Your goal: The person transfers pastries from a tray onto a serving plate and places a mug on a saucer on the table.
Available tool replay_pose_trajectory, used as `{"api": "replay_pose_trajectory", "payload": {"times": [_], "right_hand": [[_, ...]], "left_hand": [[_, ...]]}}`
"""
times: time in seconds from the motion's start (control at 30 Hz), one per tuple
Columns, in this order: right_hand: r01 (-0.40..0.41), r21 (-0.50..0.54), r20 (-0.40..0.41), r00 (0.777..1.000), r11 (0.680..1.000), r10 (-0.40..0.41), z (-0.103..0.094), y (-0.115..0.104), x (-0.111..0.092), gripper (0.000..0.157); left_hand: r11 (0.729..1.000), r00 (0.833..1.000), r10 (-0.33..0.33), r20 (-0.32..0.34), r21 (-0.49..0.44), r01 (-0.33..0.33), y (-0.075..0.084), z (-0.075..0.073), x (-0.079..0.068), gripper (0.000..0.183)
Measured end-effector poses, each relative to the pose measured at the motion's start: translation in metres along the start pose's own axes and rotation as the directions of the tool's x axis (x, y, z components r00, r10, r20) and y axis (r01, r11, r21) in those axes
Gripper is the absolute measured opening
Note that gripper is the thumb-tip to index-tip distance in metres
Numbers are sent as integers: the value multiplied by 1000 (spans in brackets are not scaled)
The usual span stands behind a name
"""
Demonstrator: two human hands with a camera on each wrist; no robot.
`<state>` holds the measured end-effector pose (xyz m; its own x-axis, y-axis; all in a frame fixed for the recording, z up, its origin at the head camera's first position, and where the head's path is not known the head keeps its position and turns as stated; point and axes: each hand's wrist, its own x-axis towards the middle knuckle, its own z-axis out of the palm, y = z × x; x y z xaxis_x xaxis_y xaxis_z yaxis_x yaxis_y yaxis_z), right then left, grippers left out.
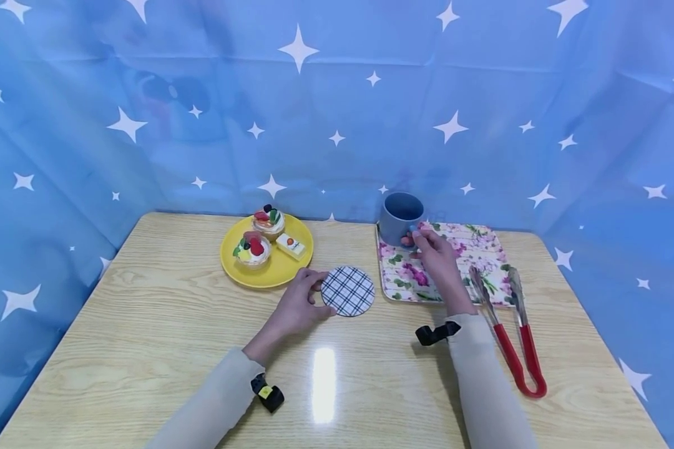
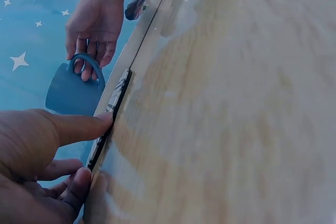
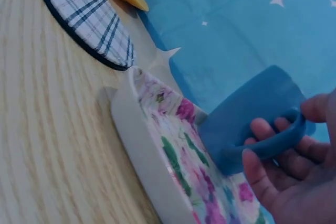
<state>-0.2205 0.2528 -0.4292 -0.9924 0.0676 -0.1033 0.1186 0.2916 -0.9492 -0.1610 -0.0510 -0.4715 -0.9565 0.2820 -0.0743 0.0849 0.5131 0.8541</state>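
My left hand holds a round plaid coaster by its left side, thumb at the near edge and fingers at the far edge. The coaster shows edge-on in the left wrist view, close over the wooden table. My right hand grips the handle of a blue-grey mug at the back left corner of a floral tray. In the right wrist view the fingers of the right hand pass through the handle of the mug, whose base is at the tray's surface.
A yellow plate with two fruit-topped tarts and a small cake-like block stands at the back left. Red-handled tongs lean over the tray's right front edge. A blue starry curtain hangs behind the table.
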Motion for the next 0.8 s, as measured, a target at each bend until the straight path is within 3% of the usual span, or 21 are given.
{"api": "replay_pose_trajectory", "payload": {"times": [0.3,0.8], "right_hand": [[62,101,61,996,993,-68,7,9,2,51],[122,125,10,992,985,-124,11,12,6,47]], "left_hand": [[999,999,-31,15,26,31,1,0,-1,75],[999,1000,-18,16,32,17,0,-1,0,74]]}}
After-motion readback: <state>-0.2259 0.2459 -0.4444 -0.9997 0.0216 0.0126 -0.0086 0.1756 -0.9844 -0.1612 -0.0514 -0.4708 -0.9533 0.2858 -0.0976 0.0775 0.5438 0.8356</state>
